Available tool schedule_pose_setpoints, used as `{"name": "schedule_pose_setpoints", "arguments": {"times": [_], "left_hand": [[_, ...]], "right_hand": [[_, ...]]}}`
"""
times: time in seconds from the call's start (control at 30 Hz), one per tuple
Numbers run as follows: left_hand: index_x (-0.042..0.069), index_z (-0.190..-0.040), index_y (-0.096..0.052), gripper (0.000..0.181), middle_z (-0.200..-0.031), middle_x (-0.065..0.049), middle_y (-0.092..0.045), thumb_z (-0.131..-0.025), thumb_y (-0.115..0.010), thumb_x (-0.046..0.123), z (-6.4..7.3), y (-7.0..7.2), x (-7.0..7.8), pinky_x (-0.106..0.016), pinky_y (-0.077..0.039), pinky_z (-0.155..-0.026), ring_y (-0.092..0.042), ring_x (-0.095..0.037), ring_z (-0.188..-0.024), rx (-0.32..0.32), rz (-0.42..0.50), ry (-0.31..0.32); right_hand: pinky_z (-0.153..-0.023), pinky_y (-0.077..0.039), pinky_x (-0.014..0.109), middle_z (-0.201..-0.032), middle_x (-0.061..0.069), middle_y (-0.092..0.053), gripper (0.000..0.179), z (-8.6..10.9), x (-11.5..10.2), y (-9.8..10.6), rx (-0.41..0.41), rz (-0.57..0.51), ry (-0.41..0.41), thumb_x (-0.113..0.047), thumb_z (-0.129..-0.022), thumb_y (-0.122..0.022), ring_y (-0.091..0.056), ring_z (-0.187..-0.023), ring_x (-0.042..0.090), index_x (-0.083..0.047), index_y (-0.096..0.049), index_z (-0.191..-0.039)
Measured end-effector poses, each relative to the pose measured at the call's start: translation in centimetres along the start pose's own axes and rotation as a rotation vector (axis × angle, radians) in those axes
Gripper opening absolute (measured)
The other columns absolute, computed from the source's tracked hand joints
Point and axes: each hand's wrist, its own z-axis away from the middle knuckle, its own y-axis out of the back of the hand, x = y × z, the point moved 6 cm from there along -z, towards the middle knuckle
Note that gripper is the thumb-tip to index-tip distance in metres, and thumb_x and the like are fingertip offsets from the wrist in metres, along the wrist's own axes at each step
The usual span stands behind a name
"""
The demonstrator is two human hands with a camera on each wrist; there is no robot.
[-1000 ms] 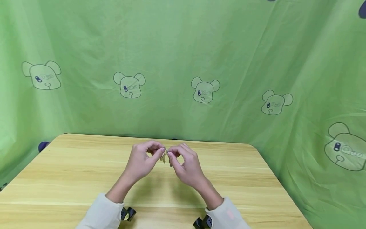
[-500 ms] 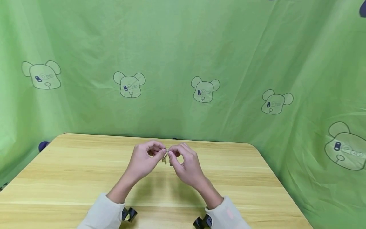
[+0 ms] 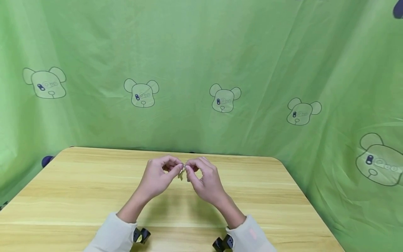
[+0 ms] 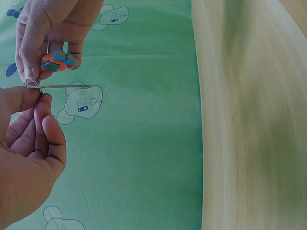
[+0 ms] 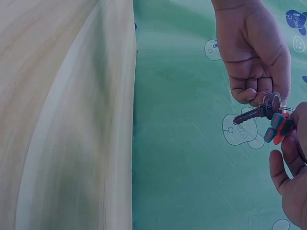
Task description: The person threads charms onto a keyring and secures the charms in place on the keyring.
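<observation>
The left hand (image 3: 158,176) pinches a flat, jagged metal key (image 5: 258,112); the right hand (image 3: 205,180) pinches its thin wire ring (image 4: 32,79). A chunky orange-and-blue charm (image 4: 58,61) hangs alongside.

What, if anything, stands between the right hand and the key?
Only the ring visibly does: it shows between the right hand and the key, which the left hand pinches. The charm hangs close by the right hand; whether it touches the key, I cannot tell.
</observation>
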Motion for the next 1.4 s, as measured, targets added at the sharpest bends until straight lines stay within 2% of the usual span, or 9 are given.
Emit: {"name": "schedule_pose_setpoints", "arguments": {"times": [0.4,0.7,0.97,1.13,1.23,1.4], "left_hand": [[0.01,-0.093,-0.075,0.004,-0.079,0.005,-0.071,-0.096,-0.072,0.011,0.08,0.15,0.26,-0.037,-0.057,-0.066,-0.066,-0.014,-0.071,0.012,0.002,0.015],[0.008,-0.093,-0.075,0.004,-0.08,0.003,-0.072,-0.096,-0.072,0.01,0.15,0.39,0.37,-0.032,-0.057,-0.066,-0.066,-0.014,-0.07,0.036,0.003,0.009],[0.008,-0.093,-0.075,0.004,-0.08,0.001,-0.072,-0.095,-0.074,0.012,0.08,0.54,0.16,-0.027,-0.055,-0.067,-0.065,-0.014,-0.071,0.051,0.012,0.034],[0.009,-0.099,-0.074,0.005,-0.081,0.001,-0.072,-0.095,-0.073,0.01,0.08,0.53,0.21,-0.028,-0.055,-0.067,-0.065,-0.017,-0.072,0.033,0.036,0.054],[0.01,-0.101,-0.075,0.006,-0.081,0.003,-0.073,-0.096,-0.073,0.011,0.06,0.5,0.34,-0.029,-0.055,-0.066,-0.066,-0.016,-0.072,0.021,0.03,0.044],[0.009,-0.095,-0.075,0.007,-0.078,0.005,-0.072,-0.096,-0.074,0.015,0.03,0.4,0.37,-0.031,-0.055,-0.061,-0.064,-0.013,-0.068,0.011,-0.026,-0.015]], "right_hand": [[-0.069,-0.055,0.028,-0.082,-0.001,-0.065,0.007,-0.07,-0.15,0.05,-0.002,0.0,0.009,0.0,-0.095,-0.065,-0.06,-0.079,0.013,-0.007,-0.068,-0.095],[-0.066,-0.056,0.034,-0.08,-0.001,-0.064,0.007,-0.15,-0.27,0.0,-0.006,-0.008,0.02,-0.001,-0.096,-0.065,-0.06,-0.079,0.013,-0.007,-0.068,-0.095],[-0.067,-0.056,0.031,-0.08,-0.001,-0.064,0.005,-0.2,-0.4,-0.06,-0.004,-0.012,0.028,-0.001,-0.096,-0.066,-0.06,-0.078,0.013,-0.005,-0.069,-0.095],[-0.069,-0.054,0.026,-0.08,-0.001,-0.065,0.005,-0.14,-0.39,-0.09,-0.004,-0.011,0.034,-0.001,-0.095,-0.065,-0.06,-0.078,0.013,-0.005,-0.068,-0.095],[-0.069,-0.054,0.025,-0.08,-0.001,-0.064,0.006,-0.08,-0.29,-0.06,-0.003,-0.001,0.032,-0.001,-0.095,-0.065,-0.06,-0.078,0.013,-0.005,-0.068,-0.095],[-0.069,-0.055,0.025,-0.081,0.0,-0.065,0.006,-0.03,-0.1,-0.1,-0.014,0.004,0.026,0.001,-0.096,-0.065,-0.061,-0.077,0.013,-0.005,-0.068,-0.096]]}}
